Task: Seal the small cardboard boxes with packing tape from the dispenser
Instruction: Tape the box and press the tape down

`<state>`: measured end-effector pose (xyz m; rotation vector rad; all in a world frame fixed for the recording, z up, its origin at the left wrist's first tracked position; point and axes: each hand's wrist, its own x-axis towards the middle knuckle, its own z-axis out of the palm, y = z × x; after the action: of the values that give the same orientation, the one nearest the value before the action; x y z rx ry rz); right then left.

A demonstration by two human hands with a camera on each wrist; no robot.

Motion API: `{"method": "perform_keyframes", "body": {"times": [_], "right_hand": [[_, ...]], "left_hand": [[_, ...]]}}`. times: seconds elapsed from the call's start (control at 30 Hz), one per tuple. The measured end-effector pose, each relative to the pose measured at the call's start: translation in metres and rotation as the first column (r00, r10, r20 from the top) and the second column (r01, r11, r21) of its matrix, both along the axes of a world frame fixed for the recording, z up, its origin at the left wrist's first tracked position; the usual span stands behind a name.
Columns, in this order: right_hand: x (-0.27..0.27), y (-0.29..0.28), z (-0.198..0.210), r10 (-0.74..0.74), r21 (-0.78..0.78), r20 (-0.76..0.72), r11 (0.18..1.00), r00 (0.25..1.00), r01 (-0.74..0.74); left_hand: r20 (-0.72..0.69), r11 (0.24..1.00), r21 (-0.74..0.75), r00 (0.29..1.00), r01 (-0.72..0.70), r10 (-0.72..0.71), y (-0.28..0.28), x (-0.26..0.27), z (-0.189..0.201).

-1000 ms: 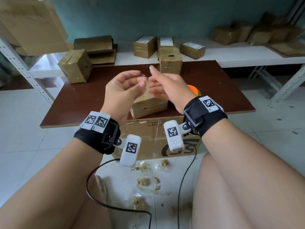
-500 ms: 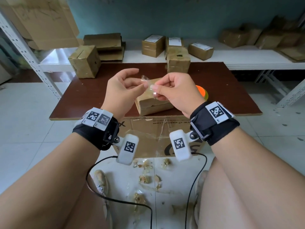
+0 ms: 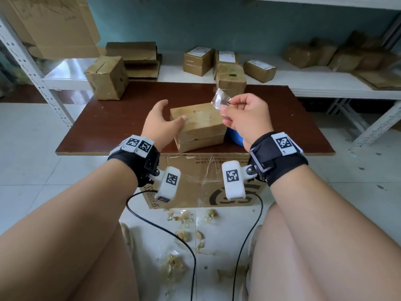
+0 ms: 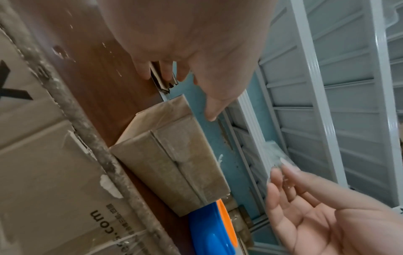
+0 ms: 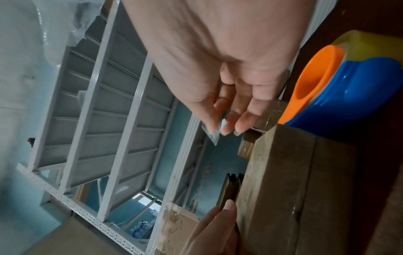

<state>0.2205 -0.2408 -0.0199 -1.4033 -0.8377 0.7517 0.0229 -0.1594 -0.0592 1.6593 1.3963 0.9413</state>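
Observation:
A small cardboard box (image 3: 197,124) lies on the brown table (image 3: 104,131), its top seam under shiny tape. My left hand (image 3: 173,111) is open at the box's left side, thumb by its top edge, holding nothing. My right hand (image 3: 225,107) pinches a short crumpled piece of clear tape (image 3: 219,98) above the box's right corner. The blue and orange tape dispenser (image 3: 233,135) lies on the table right of the box, mostly hidden behind my right wrist. In the wrist views the box (image 4: 172,155) (image 5: 294,189), dispenser (image 5: 348,86) and tape piece (image 5: 216,136) show again.
Two more boxes stand on the table, back left (image 3: 106,78) and back middle (image 3: 231,79). The white shelf (image 3: 303,83) behind holds several parcels and flat cardboard. A big carton (image 3: 201,181) sits under the table's front edge, with tape scraps (image 3: 184,218) on the floor.
The hands have come apart: the right hand carried the tape piece up and right, while the left hand let go of it and dropped to the box's left side.

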Motion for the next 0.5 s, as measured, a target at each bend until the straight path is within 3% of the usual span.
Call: {"method": "perform_keyframes", "body": {"times": [0.13,0.3,0.4,0.5], "right_hand": [[0.002,0.005,-0.007,-0.004,-0.012,-0.004,1.0,1.0,0.004],[-0.002,0.009,-0.013,0.072,-0.026,0.046,0.997,0.996,-0.071],[-0.006,0.011,-0.015,0.136,0.006,0.122,0.99,0.983,-0.138],[-0.013,0.013,-0.013,0.181,0.022,0.196,0.982,0.964,-0.189]], "left_hand": [[-0.031,0.999,-0.006,0.998,0.046,-0.046,0.001,0.01,0.0],[-0.179,0.999,0.045,0.984,0.03,-0.021,-0.006,0.01,-0.004],[-0.009,0.984,0.168,0.998,0.058,-0.057,-0.015,0.005,0.005],[0.172,0.975,0.191,0.974,0.114,-0.147,-0.023,0.001,0.015]]}}
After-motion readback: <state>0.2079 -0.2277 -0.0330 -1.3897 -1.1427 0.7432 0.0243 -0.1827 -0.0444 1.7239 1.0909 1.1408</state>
